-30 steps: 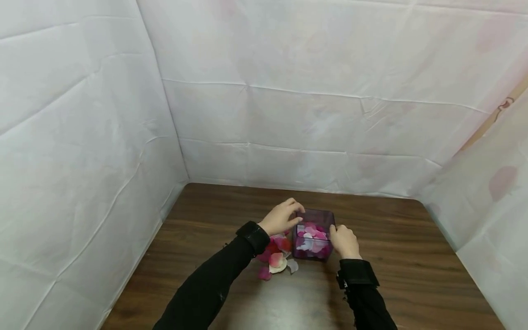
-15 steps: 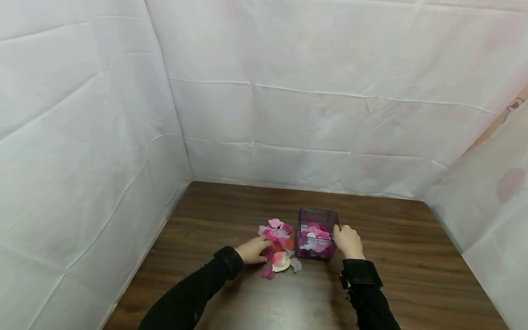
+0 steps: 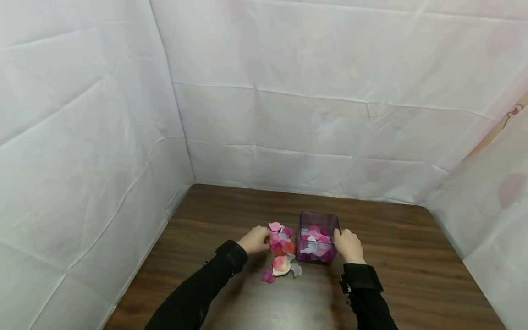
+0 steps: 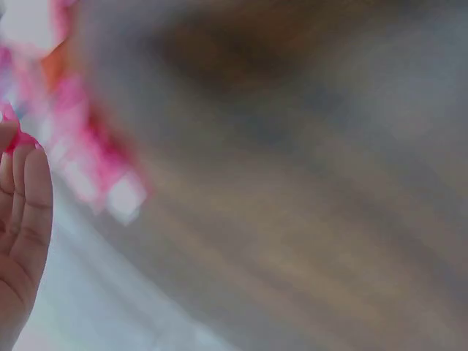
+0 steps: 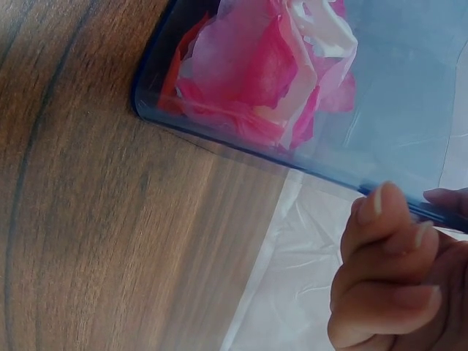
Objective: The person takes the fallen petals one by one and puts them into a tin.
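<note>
A see-through purple plastic box (image 3: 318, 219) stands on the table, with pink, white and magenta petals (image 3: 316, 240) inside. My right hand (image 3: 349, 246) pinches the box's right wall; in the right wrist view, thumb and curled fingers (image 5: 385, 212) meet at its rim. Left of the box lies a loose pile of artificial petals (image 3: 282, 247) in pink, red, cream and white. At the pile's left edge, my left hand (image 3: 256, 239) pinches a bright pink petal (image 4: 26, 140) between its fingertips in the left wrist view. That hand is partly outside this view.
The brown wood-grain table (image 3: 412, 270) carries the box and the pile. A white sheet (image 3: 297, 123) hangs behind the table's far edge, and others close off both sides. One magenta petal (image 3: 268, 276) lies at the pile's near end.
My left hand has left the box's rim, come down left to the petal pile and closed its fingertips on a petal. The right hand has stayed on the box.
</note>
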`<state>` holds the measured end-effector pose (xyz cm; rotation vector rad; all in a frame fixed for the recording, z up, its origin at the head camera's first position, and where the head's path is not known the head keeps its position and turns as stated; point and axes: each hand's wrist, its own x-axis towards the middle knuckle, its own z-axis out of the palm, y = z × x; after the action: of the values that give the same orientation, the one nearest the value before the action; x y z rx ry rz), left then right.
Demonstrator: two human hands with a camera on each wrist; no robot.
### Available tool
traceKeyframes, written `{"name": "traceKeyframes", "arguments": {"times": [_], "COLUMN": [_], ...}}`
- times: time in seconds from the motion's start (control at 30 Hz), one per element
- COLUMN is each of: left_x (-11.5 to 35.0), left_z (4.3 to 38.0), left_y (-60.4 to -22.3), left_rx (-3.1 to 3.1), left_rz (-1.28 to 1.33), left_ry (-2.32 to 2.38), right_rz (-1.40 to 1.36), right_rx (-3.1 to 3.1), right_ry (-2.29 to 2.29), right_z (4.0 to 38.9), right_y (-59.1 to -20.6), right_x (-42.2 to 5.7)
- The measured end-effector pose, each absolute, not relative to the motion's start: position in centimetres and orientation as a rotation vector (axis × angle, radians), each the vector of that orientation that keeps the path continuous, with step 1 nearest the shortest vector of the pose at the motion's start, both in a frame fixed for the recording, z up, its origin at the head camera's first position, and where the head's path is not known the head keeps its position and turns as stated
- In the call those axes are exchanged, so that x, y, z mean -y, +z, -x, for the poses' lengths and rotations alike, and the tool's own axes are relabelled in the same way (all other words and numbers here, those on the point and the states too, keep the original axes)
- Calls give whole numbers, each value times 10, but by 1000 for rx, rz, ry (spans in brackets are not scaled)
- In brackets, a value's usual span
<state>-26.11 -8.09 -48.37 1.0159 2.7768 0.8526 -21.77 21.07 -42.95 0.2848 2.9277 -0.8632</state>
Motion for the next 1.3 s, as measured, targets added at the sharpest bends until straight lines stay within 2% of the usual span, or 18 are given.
{"name": "traceKeyframes", "arguments": {"times": [0.3, 0.53, 0.73, 1.0, 1.3], "left_x": [21, -24, -17, 35, 83], "left_z": [280, 273, 269, 264, 219], "left_y": [-410, -396, -402, -418, -494], "left_rx": [-2797, -2784, -2825, -2783, -2674], "left_rz": [-1141, -1197, -1121, -1135, -1097], "left_ry": [807, 674, 618, 628, 401], "right_rz": [-278, -288, -283, -285, -287], "right_rx": [-2924, -2940, -2948, -2945, -2958], "right_ry": [-875, -860, -839, -866, -846], "right_z": [215, 218, 218, 216, 217], "right_y": [-433, -431, -429, -430, -432], "right_x": [-212, -210, -210, -215, -215]}}
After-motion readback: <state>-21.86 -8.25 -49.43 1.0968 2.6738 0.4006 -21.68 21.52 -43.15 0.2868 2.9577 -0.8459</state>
